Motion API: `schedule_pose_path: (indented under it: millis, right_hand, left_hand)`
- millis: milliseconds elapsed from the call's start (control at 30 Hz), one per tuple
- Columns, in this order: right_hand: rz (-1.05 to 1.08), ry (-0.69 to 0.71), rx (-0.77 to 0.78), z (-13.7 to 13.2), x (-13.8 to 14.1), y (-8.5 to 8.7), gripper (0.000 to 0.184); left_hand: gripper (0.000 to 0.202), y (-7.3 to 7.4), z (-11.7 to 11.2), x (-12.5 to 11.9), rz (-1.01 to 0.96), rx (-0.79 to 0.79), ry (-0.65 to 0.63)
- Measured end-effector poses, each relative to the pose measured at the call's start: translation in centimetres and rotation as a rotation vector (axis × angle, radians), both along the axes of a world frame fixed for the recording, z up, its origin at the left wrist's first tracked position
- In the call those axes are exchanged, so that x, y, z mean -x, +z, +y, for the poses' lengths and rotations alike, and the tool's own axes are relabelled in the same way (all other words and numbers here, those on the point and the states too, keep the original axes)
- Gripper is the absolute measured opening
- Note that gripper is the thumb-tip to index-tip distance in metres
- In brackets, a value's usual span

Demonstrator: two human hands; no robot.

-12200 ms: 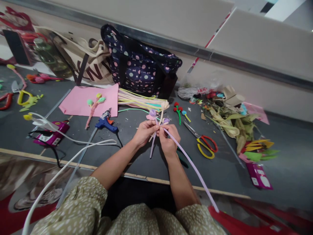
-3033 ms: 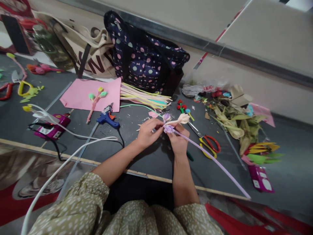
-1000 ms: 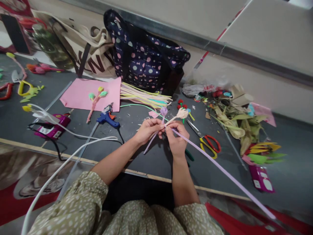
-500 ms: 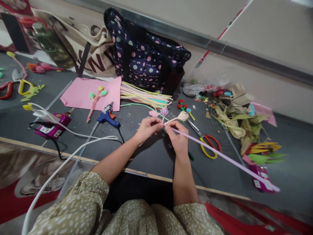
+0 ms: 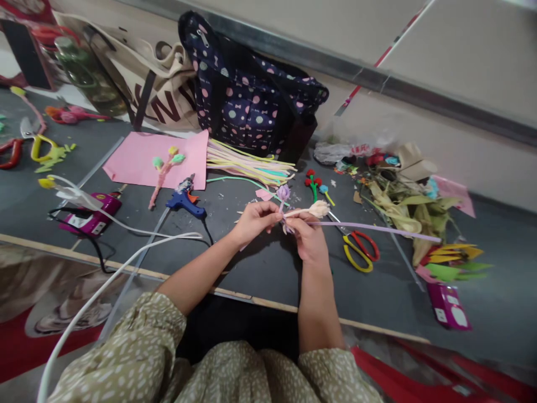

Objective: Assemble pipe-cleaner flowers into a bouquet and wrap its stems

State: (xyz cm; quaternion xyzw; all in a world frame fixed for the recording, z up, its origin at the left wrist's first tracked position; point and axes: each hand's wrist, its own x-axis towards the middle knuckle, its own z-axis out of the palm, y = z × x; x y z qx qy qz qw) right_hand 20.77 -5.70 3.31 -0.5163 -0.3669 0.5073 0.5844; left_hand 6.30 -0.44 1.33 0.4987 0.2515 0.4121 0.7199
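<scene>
At the far left edge of the frame, red- and yellow-handled scissors [image 5: 19, 148] lie on the dark counter [image 5: 260, 274] beside green scraps. Right of them, a magenta device [image 5: 90, 217] sits low on the left with a white cable [image 5: 126, 263] curving past it. Above it lies a pink sheet [image 5: 138, 162] with a small pastel flower sprig [image 5: 164, 168] on it, and a blue glue gun [image 5: 184, 202] rests just below the sheet's right corner. A canvas tote [image 5: 159, 95] and a polka-dot bag [image 5: 251, 95] stand along the upper edge, with a bundle of pale strips [image 5: 247, 163] fanning out below the bag.

At the centre, the left hand [image 5: 254, 219] has its fingertips pinched on the thin stems [image 5: 298, 212] of a purple bud [image 5: 284, 192] and a cream bud [image 5: 319, 209], held just above the counter. The right hand [image 5: 309, 239] meets it, thumb and fingers pinching a long lilac strip [image 5: 377, 229] where it joins the stems. The strip runs out almost level toward the right.

Right of the hands, a red flower sprig [image 5: 312, 182] and red-and-yellow scissors [image 5: 358, 249] lie under the strip. Further right are a heap of dried husks [image 5: 398, 210], yellow and green cut leaves [image 5: 451, 257] and a purple packet [image 5: 447, 305].
</scene>
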Motion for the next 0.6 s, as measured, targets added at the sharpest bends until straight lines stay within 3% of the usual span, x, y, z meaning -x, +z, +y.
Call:
schedule_pose_path:
  millis: [367, 600]
  right_hand:
    - [-0.018, 0.100, 0.033, -0.6, -1.0, 0.9, 0.008]
    - [-0.066, 0.131, 0.024, -0.7, -1.2, 1.0, 0.011]
  left_hand:
    - [0.035, 1.0, 0.1, 0.7, -0.045, 0.097, -0.210]
    - [0.034, 0.6, 0.6, 1.0, -0.040, 0.181, -0.279]
